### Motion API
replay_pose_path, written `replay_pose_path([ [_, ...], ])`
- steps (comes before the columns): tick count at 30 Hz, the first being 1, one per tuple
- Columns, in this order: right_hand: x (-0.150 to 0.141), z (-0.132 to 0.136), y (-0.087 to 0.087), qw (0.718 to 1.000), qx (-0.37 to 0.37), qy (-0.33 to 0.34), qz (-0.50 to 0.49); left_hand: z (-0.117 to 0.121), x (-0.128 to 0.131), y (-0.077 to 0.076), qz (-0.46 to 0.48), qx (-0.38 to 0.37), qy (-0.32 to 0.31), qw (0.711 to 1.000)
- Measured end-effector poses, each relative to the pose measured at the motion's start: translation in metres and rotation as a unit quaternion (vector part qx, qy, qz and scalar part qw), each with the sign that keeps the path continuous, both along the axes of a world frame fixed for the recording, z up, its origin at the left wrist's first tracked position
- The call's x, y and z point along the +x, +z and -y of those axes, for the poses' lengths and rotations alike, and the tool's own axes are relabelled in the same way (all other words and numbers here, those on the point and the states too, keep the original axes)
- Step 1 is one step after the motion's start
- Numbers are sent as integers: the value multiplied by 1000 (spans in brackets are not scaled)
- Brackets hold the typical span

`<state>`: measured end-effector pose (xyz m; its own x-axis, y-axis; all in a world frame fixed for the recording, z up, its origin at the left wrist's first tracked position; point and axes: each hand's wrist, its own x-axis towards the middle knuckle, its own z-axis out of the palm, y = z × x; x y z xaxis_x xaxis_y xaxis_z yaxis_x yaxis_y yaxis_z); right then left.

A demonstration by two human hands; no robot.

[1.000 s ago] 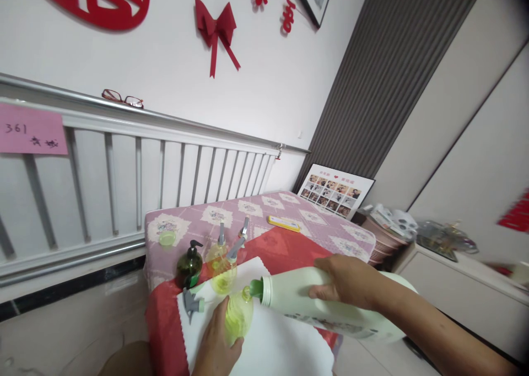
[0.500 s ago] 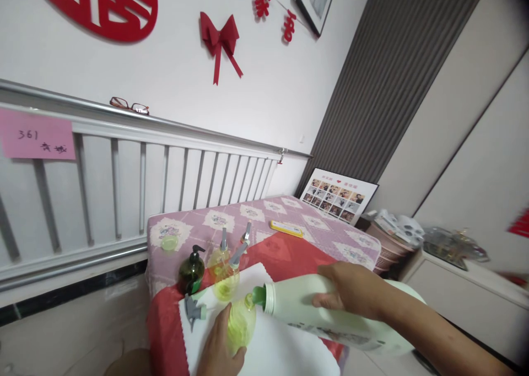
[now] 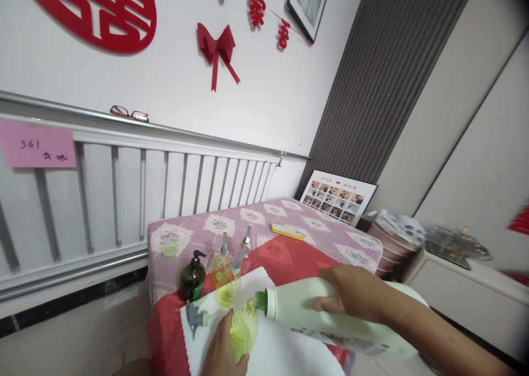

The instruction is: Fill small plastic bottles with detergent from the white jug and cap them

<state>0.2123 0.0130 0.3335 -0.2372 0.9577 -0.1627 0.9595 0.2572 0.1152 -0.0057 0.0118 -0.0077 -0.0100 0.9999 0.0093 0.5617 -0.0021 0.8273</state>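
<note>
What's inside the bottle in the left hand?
Yellow-green liquid shows through the clear bottle. The left hand covers part of one side, so what lies behind it can't be seen.

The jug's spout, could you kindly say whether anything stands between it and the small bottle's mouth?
Nothing visible does: the jug, tilted in the right hand, has its spout right at the mouth of the small bottle in the left hand.

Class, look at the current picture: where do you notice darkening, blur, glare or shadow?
Head view: the upper right corner falls dark; head view: print on the large pale green bottle is too blurred to read; head view: the floor shows pale reflections; head view: the red characters cast soft shadows on the wall.
</note>
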Motion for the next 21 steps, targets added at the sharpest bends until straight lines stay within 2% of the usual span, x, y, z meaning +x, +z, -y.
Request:
replay_pose_path([
  [3, 0, 1, 0, 1000, 9, 13, 2, -2, -1, -3, -3, -6, -12, 1000],
  [9, 4, 1, -1, 1000, 11, 16, -9, 1, 2, -3, -4, 31, 16, 999],
  [16, 3, 0, -2, 1000, 6, 4, -14, 1, -2, -2, -8, 9, -16, 1000],
  [21, 1, 1, -1, 1000, 0, -6, -2, 3, -2, -1, -12, 11, -8, 1000],
])
